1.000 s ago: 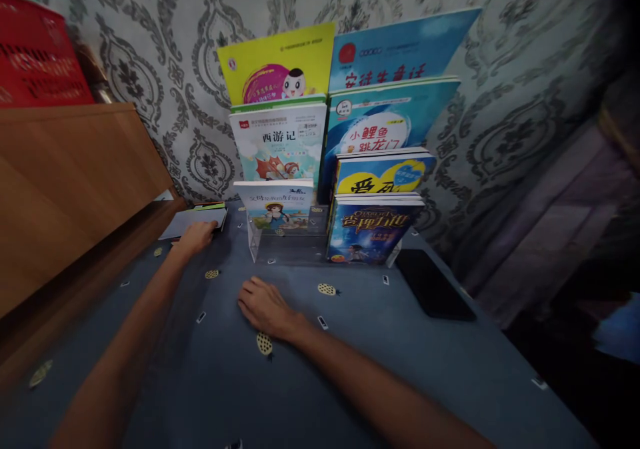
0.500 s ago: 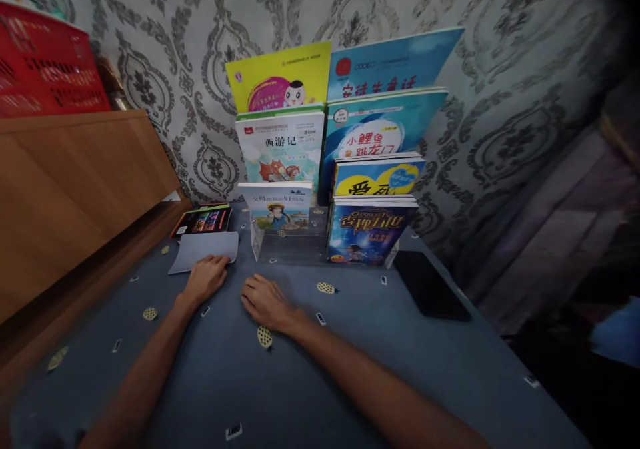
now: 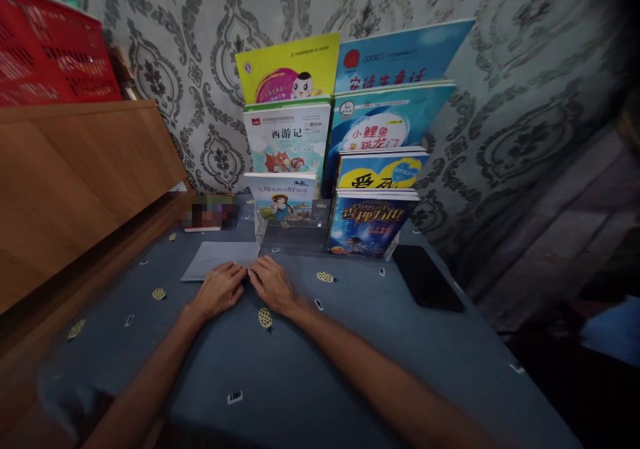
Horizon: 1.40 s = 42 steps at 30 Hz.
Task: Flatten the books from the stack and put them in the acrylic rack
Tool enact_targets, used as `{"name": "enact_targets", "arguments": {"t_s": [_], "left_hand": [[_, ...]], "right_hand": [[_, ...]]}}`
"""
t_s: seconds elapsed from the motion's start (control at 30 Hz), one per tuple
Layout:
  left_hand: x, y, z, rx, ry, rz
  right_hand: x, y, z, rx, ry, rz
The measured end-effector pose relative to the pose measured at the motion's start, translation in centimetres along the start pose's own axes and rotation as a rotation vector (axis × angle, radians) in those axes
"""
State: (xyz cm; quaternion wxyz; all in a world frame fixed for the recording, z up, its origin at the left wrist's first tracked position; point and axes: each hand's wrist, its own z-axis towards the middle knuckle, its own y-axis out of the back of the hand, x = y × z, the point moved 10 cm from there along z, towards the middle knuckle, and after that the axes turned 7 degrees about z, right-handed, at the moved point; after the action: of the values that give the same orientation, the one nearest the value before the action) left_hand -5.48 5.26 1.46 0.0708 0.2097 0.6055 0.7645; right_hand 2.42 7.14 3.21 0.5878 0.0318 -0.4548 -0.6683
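Observation:
A thin booklet with a plain pale grey cover [image 3: 220, 259] lies on the patterned blue tablecloth, left of the book stand. My left hand [image 3: 220, 289] is closed on its near edge toward the right, fingers curled. At the same near right corner is my right hand [image 3: 273, 283], its fingers bent and closed on the corner, fingertips close to the left ones. The thumbs and the undersides of the fingers are partly hidden.
Behind, a clear stand [image 3: 295, 239] holds several upright picture books [image 3: 373, 225]. A black tablet [image 3: 427, 279] lies to the right. Blurred-out books [image 3: 207, 212] lie at the back left. A wooden cabinet [image 3: 85, 189] with a red basket [image 3: 55, 49] borders the left.
My left hand has drawn the grey booklet right and toward me, away from the pile of books. My right hand has moved slightly to meet its near right corner.

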Motion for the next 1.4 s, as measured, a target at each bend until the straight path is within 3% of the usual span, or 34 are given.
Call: {"name": "enact_targets", "arguments": {"t_s": [0.07, 0.13, 0.27, 0.37, 0.47, 0.57, 0.73, 0.93, 1.0, 1.07, 1.13, 1.23, 1.33, 1.4], "left_hand": [[-1.0, 0.6, -0.4, -0.037, -0.043, -0.076], [-0.6, 1.2, -0.7, -0.081, -0.011, -0.149], [5.1, 1.4, -1.6, -0.151, 0.349, -0.062], [9.7, 0.0, -3.1, -0.092, 0.617, 0.055], [11.3, -2.8, -3.6, 0.081, 0.632, 0.021], [10.9, -3.4, -3.6, 0.134, 0.566, 0.017], [8.7, -0.6, -4.3, 0.156, 0.555, 0.046], [0.9, 3.0, -5.5, 0.319, 0.428, 0.076], [-1.6, 3.9, -5.4, 0.307, 0.4, -0.046], [-2.7, 4.4, -5.0, 0.27, 0.393, -0.166], [-2.0, 4.4, -4.6, 0.196, 0.425, -0.171], [0.8, 3.9, -4.2, 0.062, 0.503, 0.001], [3.2, 1.6, -4.4, 0.099, 0.555, 0.049], [3.6, 0.6, -4.4, 0.133, 0.539, 0.023]], "right_hand": [[-0.2, 0.2, -0.1, -0.009, -0.015, 0.021], [-0.5, 0.5, -0.4, -0.013, -0.035, 0.048], [-1.3, 1.0, -1.6, 0.005, -0.084, 0.089], [-1.9, 1.4, -2.9, 0.047, -0.119, 0.094], [-2.5, 2.3, -4.3, 0.071, -0.163, 0.083], [-2.9, 3.2, -5.5, 0.075, -0.198, 0.079], [-3.1, 4.3, -6.9, 0.084, -0.212, 0.089], [-3.3, 5.7, -8.2, 0.06, -0.231, 0.109], [-3.5, 6.0, -8.4, 0.049, -0.246, 0.11], [-3.6, 6.3, -8.6, 0.038, -0.26, 0.101], [-3.6, 6.7, -9.0, 0.033, -0.27, 0.094], [-3.7, 7.3, -9.8, 0.034, -0.281, 0.106], [-3.9, 8.3, -10.8, 0.021, -0.299, 0.117], [-3.9, 9.0, -11.2, 0.004, -0.307, 0.12]]}}
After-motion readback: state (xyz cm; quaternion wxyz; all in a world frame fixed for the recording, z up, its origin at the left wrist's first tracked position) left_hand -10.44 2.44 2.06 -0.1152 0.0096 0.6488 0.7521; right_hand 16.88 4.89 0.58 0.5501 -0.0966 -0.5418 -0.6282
